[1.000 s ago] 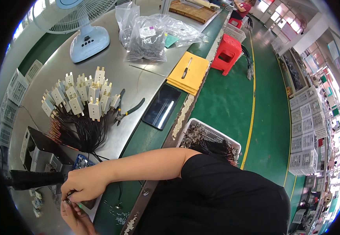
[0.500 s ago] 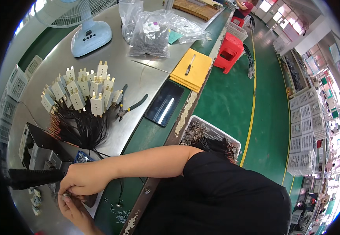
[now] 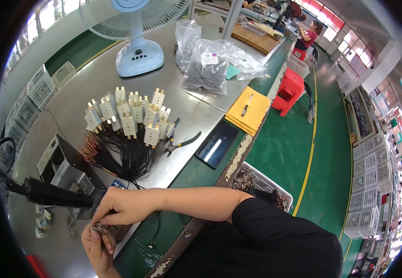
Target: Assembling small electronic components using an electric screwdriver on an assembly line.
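Hands meet at the surface edge: left hand fingers pinch small metal parts; right hand fingers close on them too.

One head-worn fisheye view looks steeply down over the workbench.

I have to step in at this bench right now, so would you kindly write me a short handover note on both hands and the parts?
Left hand: low at the near bench edge, fingers closed on a small bundle of thin metal pieces.
Right hand: reached across, fingertips pinching at that same bundle.
Parts: black wires with cream connector blocks are fanned out mid-bench, pliers beside them; a metal fixture box stands by the hands; small loose pieces lie on the green mat.
Done: cannot tell how many are finished.
Left: the bundle in hand is not yet set down.
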`<state>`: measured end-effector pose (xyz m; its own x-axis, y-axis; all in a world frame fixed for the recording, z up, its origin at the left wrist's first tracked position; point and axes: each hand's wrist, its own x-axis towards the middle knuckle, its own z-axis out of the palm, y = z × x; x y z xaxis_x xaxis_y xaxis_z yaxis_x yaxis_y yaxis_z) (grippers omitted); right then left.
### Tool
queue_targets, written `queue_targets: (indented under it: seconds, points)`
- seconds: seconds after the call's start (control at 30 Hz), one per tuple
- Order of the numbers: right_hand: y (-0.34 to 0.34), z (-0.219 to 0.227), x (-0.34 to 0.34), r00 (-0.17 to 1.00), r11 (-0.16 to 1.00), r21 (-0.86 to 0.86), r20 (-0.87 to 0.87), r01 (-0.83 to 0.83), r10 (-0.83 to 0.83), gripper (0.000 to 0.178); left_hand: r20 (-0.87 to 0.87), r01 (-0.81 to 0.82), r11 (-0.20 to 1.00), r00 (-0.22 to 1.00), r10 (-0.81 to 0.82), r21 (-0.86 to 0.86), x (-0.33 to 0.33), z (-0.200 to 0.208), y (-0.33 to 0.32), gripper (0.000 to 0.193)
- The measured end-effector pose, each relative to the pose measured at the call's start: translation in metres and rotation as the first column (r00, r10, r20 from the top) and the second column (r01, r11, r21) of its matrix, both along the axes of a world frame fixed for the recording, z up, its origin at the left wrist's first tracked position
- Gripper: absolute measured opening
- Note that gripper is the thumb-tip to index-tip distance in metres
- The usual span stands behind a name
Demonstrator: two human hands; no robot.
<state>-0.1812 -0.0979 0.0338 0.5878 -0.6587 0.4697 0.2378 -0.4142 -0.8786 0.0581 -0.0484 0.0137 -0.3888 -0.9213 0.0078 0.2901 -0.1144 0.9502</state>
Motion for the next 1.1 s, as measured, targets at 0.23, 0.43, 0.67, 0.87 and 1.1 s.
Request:
queue_targets:
  seconds: [0.23,0.43,0.67,0.87,1.1]
  points:
    - [0.008,-0.001,0.007,0.993,0.996,0.074,-0.111,0.056,-0.047,0.034,0.420,-0.183,0.943,0.860,0.291,-0.279,-0.027,0.017,0.008,0.030]
    - [0.006,-0.008,0.000,0.998,0.996,0.076,-0.016,0.056,-0.054,0.039,0.507,-0.098,0.686,0.599,0.619,-0.721,-0.041,0.010,0.001,0.026]
    - [-0.010,-0.021,0.011,0.999,0.995,0.094,0.011,-0.032,0.032,0.036,0.011,-0.204,0.979,0.979,0.204,-0.017,-0.026,0.002,0.000,0.029]
    - [-0.018,0.011,-0.008,0.862,0.999,0.036,-0.506,-0.018,0.034,0.050,0.553,0.029,0.938,0.813,0.179,-0.346,0.015,0.029,0.012,0.043]
    - [-0.008,-0.001,0.013,0.604,0.888,-0.453,-0.686,0.082,-0.406,0.022,0.509,-0.396,0.477,0.029,0.861,-0.785,0.178,-0.001,0.004,0.024]
